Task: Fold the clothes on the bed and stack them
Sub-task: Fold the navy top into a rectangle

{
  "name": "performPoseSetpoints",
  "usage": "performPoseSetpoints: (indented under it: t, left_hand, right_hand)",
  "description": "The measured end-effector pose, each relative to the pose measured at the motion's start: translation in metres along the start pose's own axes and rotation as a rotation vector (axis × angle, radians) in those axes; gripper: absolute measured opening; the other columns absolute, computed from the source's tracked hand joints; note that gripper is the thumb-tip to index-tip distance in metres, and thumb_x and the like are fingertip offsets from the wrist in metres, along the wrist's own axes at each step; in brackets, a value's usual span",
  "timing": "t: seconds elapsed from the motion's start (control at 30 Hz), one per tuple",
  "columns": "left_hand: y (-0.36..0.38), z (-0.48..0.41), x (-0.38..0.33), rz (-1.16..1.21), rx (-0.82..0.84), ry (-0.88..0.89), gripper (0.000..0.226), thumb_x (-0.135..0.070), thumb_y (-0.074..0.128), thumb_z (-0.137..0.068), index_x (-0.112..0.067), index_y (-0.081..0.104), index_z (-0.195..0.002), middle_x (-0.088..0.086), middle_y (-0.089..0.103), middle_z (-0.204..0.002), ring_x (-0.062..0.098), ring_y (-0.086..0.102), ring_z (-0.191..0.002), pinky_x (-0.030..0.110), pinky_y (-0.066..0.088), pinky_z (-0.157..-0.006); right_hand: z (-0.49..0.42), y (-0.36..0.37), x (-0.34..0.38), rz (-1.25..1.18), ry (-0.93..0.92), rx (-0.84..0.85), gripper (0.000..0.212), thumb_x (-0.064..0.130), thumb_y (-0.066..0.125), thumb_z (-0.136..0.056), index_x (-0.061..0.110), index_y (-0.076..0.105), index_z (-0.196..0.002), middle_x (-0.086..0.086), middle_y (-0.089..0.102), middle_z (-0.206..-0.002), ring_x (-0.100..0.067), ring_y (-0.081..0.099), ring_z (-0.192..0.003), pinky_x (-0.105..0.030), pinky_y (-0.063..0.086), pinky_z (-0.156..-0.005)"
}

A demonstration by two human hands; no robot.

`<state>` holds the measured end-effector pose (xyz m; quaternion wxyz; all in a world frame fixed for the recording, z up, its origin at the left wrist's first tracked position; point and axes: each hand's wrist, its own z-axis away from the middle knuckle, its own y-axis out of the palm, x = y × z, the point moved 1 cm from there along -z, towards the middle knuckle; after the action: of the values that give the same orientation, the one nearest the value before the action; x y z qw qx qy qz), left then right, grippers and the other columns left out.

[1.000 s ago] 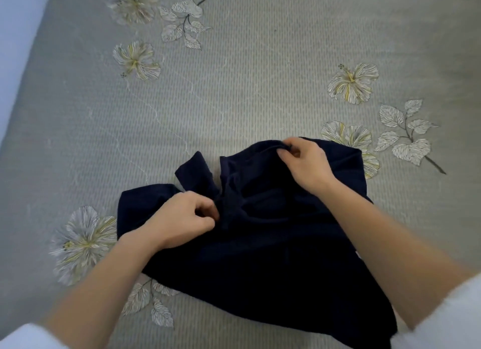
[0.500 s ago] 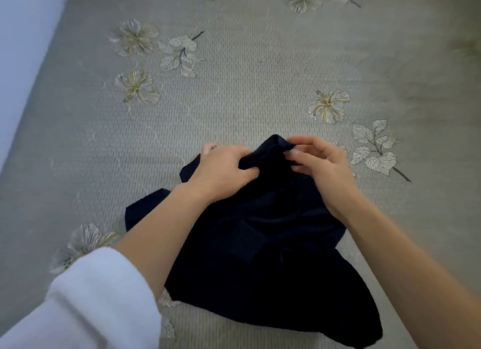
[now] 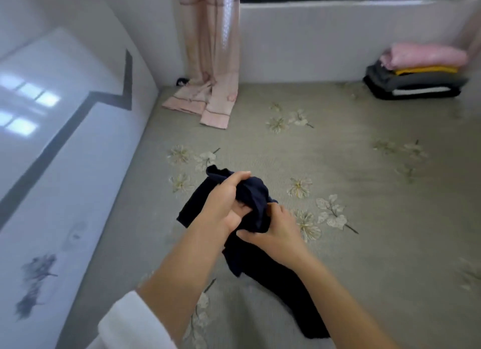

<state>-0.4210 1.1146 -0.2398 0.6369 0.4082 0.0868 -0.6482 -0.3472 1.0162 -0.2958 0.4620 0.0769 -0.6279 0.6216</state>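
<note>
In the head view, you are holding a dark navy garment [image 3: 273, 276] bunched up over the grey flowered bed [image 3: 364, 192]. Your left hand [image 3: 223, 200] is curling its fingers round the upper bunch of cloth. Your right hand [image 3: 276, 234] is gripping a fold just below it, close against the left. The rest of the garment is trailing toward you onto the bedcover. A stack of folded clothes [image 3: 416, 78] is sitting in the far right corner, and a pink curtain [image 3: 210, 49] is hanging at the far wall.

We find bare bed [image 3: 364, 244] ahead and rightward; the wall [image 3: 78, 179] closes our left, a curtain [image 3: 210, 62] and a clothes stack [image 3: 416, 80] occupy far corners.
</note>
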Motion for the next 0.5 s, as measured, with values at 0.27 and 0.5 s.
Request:
performPoseSetpoints:
  t: [0.27,0.5]
  left_hand:
    - [-0.019,0.041,-0.020,-0.543,-0.329,0.505,0.036,-0.045,0.062,-0.085,-0.010,0.065,-0.093,0.006,0.058,-0.111,0.025,0.055,-0.105,0.038,0.048,-0.088]
    - [-0.030,0.053,-0.033,-0.958,-0.428,1.019,0.057,-0.049,0.043,-0.096,-0.006,0.056,-0.060,0.013,0.059,-0.100,0.025,0.054,-0.101,0.042,0.040,-0.086]
  right_hand:
    - [-0.010,-0.090,0.031,-0.305,-0.079,-0.217,0.030,-0.012,0.041,-0.083,0.011,0.060,-0.078,-0.004,0.056,-0.068,-0.019,0.050,-0.065,-0.027,0.032,-0.052]
    - [-0.014,-0.143,0.067,-0.452,-0.122,-0.253,0.025,-0.006,0.045,-0.088,0.009,0.063,-0.081,-0.005,0.055,-0.068,-0.017,0.049,-0.063,-0.033,0.047,-0.064]
